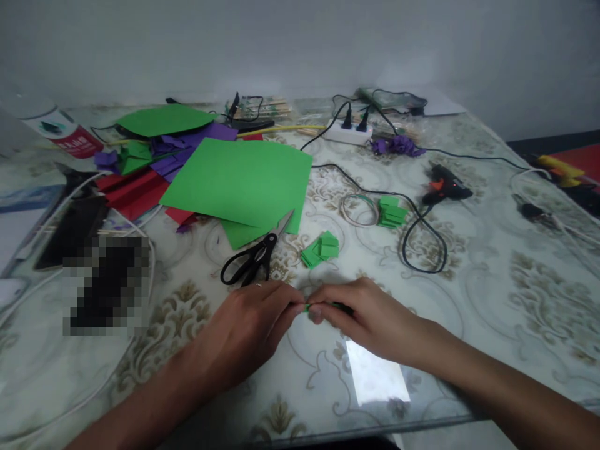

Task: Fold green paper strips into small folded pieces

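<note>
Close to the table's front, my left hand (257, 322) and my right hand (354, 309) meet fingertip to fingertip. Both pinch a small green paper piece (307, 307), mostly hidden by the fingers. Just beyond them lies a small pile of folded green paper pieces (321, 249). Black-handled scissors (262, 250) rest behind my left hand, their blades over the edge of a large green sheet (244, 181). Another green stack (392, 212) sits farther back, beside a pale ring (360, 210).
A black glue gun (447, 184) with a looped cable lies at right. A white power strip (349, 132) stands at the back. Red paper (134, 190), purple paper (187, 147) and a bottle (63, 131) are at left, with white cables nearer the front.
</note>
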Available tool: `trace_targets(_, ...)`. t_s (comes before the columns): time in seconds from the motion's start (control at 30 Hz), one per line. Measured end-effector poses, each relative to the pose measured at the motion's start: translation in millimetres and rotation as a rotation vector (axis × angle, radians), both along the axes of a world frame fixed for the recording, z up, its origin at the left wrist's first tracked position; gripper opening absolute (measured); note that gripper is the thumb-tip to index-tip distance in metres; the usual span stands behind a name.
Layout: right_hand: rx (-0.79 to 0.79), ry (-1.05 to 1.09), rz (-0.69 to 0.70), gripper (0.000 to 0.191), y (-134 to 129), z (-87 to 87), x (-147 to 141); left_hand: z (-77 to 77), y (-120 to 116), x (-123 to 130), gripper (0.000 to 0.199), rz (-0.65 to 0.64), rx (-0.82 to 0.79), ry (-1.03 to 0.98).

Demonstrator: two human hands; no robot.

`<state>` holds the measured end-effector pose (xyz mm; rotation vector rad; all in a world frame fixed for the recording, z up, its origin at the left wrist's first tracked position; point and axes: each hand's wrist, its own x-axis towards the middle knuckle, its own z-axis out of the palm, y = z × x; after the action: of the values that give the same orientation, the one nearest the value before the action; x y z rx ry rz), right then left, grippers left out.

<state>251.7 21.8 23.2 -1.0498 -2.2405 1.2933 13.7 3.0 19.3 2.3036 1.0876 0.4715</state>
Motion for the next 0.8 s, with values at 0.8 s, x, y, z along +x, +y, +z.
trace_targets(0.8,-0.258,0.132,-0.293,0.021,4.6,-5.8,4.4,7.8,7.3,-2.2,0.012,0.133,-0.089,-0.048)
